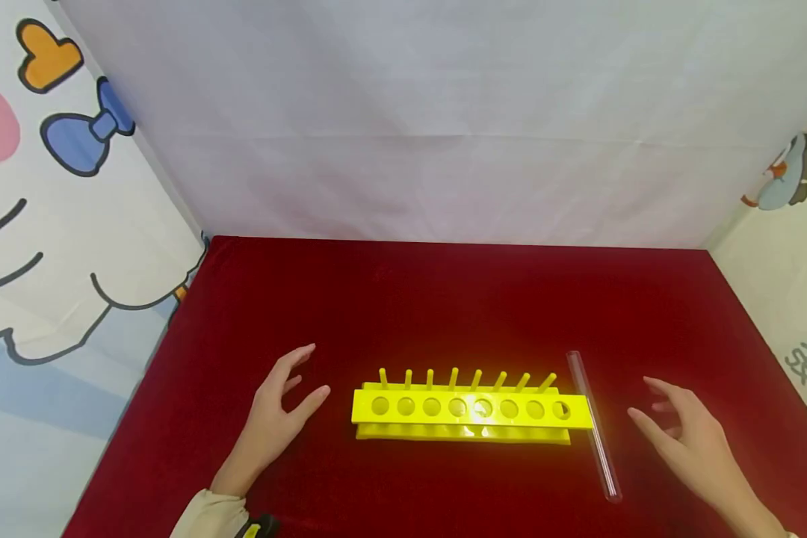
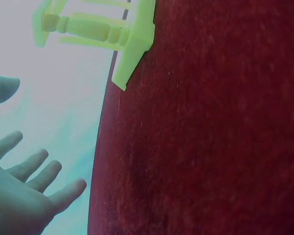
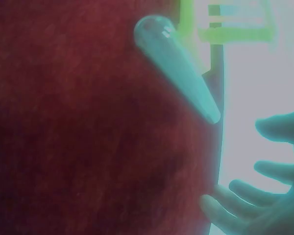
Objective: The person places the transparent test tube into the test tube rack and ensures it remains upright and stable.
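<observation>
A yellow test tube rack [image 1: 471,409] with a row of round holes and several pegs along its back stands on the red cloth. Just to its right lies a clear glass test tube [image 1: 604,459], angled front to back. My left hand [image 1: 269,422] hovers left of the rack, fingers spread and holding nothing; the left wrist view shows the rack's end [image 2: 132,44] beyond the hand. On the other side, my right hand [image 1: 693,441] is held apart from the tube, its fingers relaxed. The right wrist view shows the tube [image 3: 179,71] close to the rack.
A dark red cloth [image 1: 376,299] covers the table. White fabric [image 1: 444,134] hangs behind it, and a cartoon-printed sheet [image 1: 74,239] borders the left side. Another printed sheet [image 1: 787,276] stands on the right.
</observation>
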The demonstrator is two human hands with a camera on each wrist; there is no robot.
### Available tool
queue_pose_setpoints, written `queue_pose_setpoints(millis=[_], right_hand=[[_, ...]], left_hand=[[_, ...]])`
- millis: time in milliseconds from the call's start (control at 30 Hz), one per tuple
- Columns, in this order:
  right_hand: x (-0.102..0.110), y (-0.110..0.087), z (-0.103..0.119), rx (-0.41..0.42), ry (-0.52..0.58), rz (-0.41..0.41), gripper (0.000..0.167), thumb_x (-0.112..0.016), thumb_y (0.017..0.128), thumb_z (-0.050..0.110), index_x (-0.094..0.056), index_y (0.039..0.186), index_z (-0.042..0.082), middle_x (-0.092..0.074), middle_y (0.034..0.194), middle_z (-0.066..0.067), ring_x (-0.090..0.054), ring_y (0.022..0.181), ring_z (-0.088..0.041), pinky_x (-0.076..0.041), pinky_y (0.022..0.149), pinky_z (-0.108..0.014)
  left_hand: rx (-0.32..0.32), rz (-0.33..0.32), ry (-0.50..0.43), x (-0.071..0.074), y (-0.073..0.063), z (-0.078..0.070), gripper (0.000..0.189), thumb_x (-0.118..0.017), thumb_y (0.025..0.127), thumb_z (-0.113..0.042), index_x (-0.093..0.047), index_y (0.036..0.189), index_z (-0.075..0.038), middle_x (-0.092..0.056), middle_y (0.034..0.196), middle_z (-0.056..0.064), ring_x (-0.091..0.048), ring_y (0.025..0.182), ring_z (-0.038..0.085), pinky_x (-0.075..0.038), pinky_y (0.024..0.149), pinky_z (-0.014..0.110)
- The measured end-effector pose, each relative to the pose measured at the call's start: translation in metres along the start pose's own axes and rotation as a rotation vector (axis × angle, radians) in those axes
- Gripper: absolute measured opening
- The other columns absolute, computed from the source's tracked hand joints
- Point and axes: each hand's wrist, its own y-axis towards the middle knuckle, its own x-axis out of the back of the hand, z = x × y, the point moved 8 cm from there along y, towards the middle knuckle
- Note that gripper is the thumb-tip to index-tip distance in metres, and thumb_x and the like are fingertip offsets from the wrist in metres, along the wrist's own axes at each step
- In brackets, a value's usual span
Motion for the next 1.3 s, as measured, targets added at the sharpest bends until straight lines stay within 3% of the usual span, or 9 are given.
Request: queue_pose_setpoints(millis=[67, 200, 267, 433, 667, 933, 1067, 1300], right_hand=[[-0.001, 0.001, 0.003, 0.001, 0.010, 0.000, 0.051, -0.071, 0.085, 0.021, -0.051, 0.128, 0.002, -0.056, 0.115, -0.017, -0.042, 0.085, 0.015, -0.046, 0.061, -0.009], [-0.003, 0.003, 0.009, -0.003, 0.017, 0.010, 0.048, -0.072, 0.085, 0.021, -0.053, 0.125, 0.002, -0.059, 0.113, -0.018, -0.052, 0.084, 0.005, -0.047, 0.060, -0.012], [-0.003, 0.003, 0.012, 0.000, 0.020, 0.010, 0.047, -0.072, 0.085, 0.020, -0.054, 0.124, 0.003, -0.060, 0.112, -0.017, -0.054, 0.082, 0.004, -0.048, 0.060, -0.014], [-0.007, 0.006, 0.017, 0.002, 0.044, 0.015, 0.045, -0.072, 0.084, 0.020, -0.055, 0.122, 0.003, -0.063, 0.107, -0.018, -0.053, 0.077, 0.010, -0.050, 0.057, -0.020], [-0.016, 0.010, 0.017, -0.055, 0.062, 0.069, 0.044, -0.069, 0.088, 0.027, -0.053, 0.122, 0.004, -0.062, 0.108, -0.017, -0.056, 0.077, 0.008, -0.050, 0.057, -0.022], [-0.020, 0.011, 0.018, -0.087, 0.058, 0.082, 0.045, -0.068, 0.088, 0.029, -0.053, 0.121, 0.003, -0.062, 0.106, -0.018, -0.065, 0.079, -0.017, -0.050, 0.057, -0.022], [-0.021, 0.014, 0.021, -0.080, 0.060, 0.079, 0.045, -0.069, 0.087, 0.028, -0.054, 0.120, 0.002, -0.063, 0.104, -0.018, -0.064, 0.076, -0.012, -0.050, 0.056, -0.023], [-0.023, 0.017, 0.023, -0.068, 0.051, 0.084, 0.044, -0.070, 0.086, 0.028, -0.055, 0.119, 0.002, -0.064, 0.101, -0.015, -0.064, 0.075, -0.011, -0.050, 0.060, -0.023]], left_hand=[[0.001, 0.008, -0.043, 0.000, -0.001, -0.006, 0.061, -0.067, 0.088, -0.010, -0.038, 0.142, -0.014, -0.042, 0.141, 0.011, -0.040, 0.128, 0.025, -0.040, 0.098, 0.048], [0.003, 0.020, -0.132, 0.001, -0.001, -0.025, 0.055, -0.065, 0.088, -0.002, -0.041, 0.138, -0.003, -0.045, 0.138, 0.014, -0.042, 0.125, 0.030, -0.041, 0.095, 0.049], [-0.002, 0.025, -0.167, -0.001, -0.002, -0.024, 0.054, -0.064, 0.088, -0.001, -0.042, 0.137, -0.004, -0.046, 0.137, 0.014, -0.043, 0.125, 0.029, -0.043, 0.095, 0.048], [-0.020, 0.054, -0.251, -0.010, -0.002, -0.003, 0.054, -0.063, 0.090, -0.005, -0.042, 0.139, -0.013, -0.045, 0.139, 0.013, -0.043, 0.126, 0.020, -0.045, 0.096, 0.038], [-0.025, 0.109, -0.363, -0.014, -0.003, -0.007, 0.050, -0.060, 0.092, -0.004, -0.042, 0.138, -0.010, -0.044, 0.137, 0.018, -0.044, 0.126, 0.022, -0.044, 0.097, 0.032], [-0.050, 0.139, -0.402, -0.019, -0.002, -0.014, 0.048, -0.059, 0.091, 0.000, -0.042, 0.136, -0.004, -0.044, 0.136, 0.021, -0.045, 0.124, 0.025, -0.045, 0.096, 0.039], [-0.039, 0.165, -0.418, -0.024, -0.002, -0.013, 0.050, -0.060, 0.090, -0.001, -0.041, 0.137, -0.003, -0.044, 0.137, 0.019, -0.044, 0.125, 0.024, -0.044, 0.097, 0.043], [-0.047, 0.182, -0.422, -0.030, -0.002, -0.017, 0.053, -0.059, 0.088, 0.005, -0.043, 0.136, -0.011, -0.046, 0.137, 0.016, -0.045, 0.125, 0.025, -0.045, 0.096, 0.042]])
